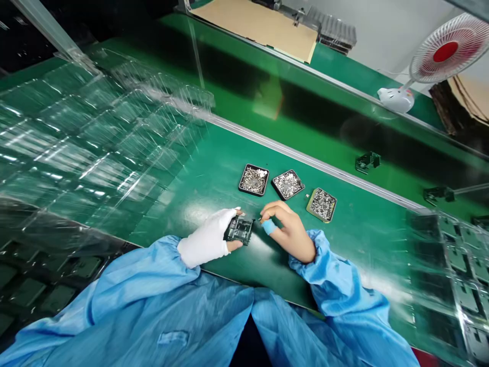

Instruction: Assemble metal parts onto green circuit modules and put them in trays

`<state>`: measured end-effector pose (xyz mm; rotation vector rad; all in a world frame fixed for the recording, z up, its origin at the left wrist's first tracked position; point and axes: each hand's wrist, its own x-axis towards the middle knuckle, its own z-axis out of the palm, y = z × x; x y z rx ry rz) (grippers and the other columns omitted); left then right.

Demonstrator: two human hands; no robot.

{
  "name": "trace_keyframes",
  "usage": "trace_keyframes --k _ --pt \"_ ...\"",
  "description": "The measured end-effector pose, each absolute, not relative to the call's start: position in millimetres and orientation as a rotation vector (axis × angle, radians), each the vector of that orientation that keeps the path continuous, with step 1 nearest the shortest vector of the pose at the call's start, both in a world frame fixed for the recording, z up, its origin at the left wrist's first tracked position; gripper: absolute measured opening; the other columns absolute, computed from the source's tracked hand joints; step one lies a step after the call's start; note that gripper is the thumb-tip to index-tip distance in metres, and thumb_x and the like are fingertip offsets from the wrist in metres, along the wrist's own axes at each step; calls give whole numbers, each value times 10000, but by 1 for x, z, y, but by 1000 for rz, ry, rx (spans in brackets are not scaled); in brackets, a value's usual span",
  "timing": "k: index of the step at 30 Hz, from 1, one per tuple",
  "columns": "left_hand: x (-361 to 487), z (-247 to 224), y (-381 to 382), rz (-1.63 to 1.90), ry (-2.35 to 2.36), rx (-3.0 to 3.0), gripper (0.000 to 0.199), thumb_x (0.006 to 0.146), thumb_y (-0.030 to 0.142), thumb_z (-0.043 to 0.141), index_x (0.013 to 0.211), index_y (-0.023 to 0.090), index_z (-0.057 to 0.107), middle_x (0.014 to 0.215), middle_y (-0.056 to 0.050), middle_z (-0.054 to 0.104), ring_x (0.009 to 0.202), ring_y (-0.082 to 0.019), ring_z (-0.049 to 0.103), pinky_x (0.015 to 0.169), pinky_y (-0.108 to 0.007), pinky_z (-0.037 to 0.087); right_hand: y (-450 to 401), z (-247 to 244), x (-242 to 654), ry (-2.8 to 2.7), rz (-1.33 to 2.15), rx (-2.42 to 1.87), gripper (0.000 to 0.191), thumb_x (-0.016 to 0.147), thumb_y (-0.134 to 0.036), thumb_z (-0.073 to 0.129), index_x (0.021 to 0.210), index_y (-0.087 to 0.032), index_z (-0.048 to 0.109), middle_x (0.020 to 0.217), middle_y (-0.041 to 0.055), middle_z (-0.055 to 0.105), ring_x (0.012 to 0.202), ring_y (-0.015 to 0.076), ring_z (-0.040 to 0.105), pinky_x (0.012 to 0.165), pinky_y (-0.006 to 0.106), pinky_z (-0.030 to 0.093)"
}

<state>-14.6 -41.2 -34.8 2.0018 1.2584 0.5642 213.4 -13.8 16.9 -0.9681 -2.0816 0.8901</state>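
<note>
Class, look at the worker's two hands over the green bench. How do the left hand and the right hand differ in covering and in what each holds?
The left hand wears a white glove with bare fingertips; the right hand is bare except for a blue cot on one finger. The left hand grips a small dark frame part; the right hand pinches something too small to identify beside it. Both come out of blue coat sleeves.

Component: small dark plastic frame part (239,230), ribbed, roughly square.
Pose: tilted, lifted just above green table.
Position: left of centre, near front edge.

Left hand (208,238) holds black part (239,230) (3 trays (253,180) beyond).
</note>
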Motion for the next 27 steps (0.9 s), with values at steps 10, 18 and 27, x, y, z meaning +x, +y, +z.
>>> trace_keyframes --k 10,18,27 --pt "8 -26 -49 829 1230 2028 438 732 314 559 1127 181 423 1031 -84 542 961 -245 564 834 -404 491 -27 3 196 -2235 647 -861 66 902 -187 466 880 -220 519 1008 70 591 1008 193 547 963 427 410" --pt "9 -21 -51 793 1302 2058 399 704 291 561 1064 176 433 991 -82 555 928 -254 574 785 -393 493 -29 3 196 -2258 655 -908 66 910 -205 448 894 -216 511 990 73 590 990 194 548 1009 451 364" --pt "8 -18 -48 730 1312 2246 362 730 288 544 1057 145 482 1014 -127 571 965 -294 567 835 -440 477 -28 -1 196 -2263 703 -1001 74 890 -179 444 879 -221 503 983 66 577 993 194 540 1045 470 314"
